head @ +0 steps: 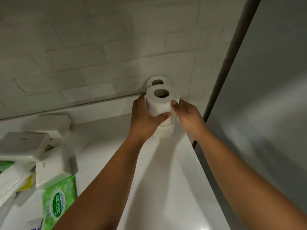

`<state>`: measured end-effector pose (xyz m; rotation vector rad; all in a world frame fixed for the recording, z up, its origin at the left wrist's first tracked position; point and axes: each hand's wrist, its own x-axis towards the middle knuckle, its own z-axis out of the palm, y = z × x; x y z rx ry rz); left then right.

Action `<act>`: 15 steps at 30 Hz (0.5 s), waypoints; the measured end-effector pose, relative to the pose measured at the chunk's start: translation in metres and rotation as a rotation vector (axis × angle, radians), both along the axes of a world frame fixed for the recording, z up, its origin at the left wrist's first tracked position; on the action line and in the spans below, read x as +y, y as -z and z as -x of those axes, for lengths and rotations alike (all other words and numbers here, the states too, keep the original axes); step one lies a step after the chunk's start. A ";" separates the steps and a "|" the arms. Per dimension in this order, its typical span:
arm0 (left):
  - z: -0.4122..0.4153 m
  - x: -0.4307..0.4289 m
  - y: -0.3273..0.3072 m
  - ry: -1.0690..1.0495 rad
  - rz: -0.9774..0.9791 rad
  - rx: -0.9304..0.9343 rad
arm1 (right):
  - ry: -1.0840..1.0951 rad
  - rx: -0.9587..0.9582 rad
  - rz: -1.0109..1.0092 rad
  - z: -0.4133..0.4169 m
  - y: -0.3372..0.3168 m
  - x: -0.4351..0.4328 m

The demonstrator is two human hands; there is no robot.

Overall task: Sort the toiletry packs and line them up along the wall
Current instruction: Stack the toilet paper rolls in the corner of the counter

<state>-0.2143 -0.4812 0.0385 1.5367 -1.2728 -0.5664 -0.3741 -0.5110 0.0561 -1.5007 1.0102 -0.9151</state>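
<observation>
1. As the left hand (pixel 146 117) curled round the top toilet roll (pixel 159 103), the right hand (pixel 186 113) gripped its opposite side.
2. That roll sat on a lower roll (pixel 165 132), standing on the white desk (pixel 166 171).
3. A rear roll (pixel 157 81) stood just behind, against the tiled wall (pixel 99 63).
4. White tissue packs (pixel 25 143) and a green pack (pixel 58 200) lay heaped well to the left.

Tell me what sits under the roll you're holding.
A lower roll stands under the held roll. The left hand and right hand cover where they meet, so whether they touch cannot be told.
</observation>
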 end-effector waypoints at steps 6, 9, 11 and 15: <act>0.009 -0.016 0.026 -0.068 -0.003 0.013 | 0.015 -0.037 -0.058 -0.003 0.025 -0.027; 0.012 -0.018 0.035 -0.073 -0.004 0.022 | 0.011 -0.106 -0.130 -0.004 0.037 -0.032; 0.014 -0.014 0.037 -0.068 0.005 0.009 | 0.014 -0.158 -0.179 -0.005 0.041 -0.031; 0.015 -0.011 0.037 -0.020 0.028 0.053 | 0.030 -0.186 -0.224 -0.008 0.041 -0.032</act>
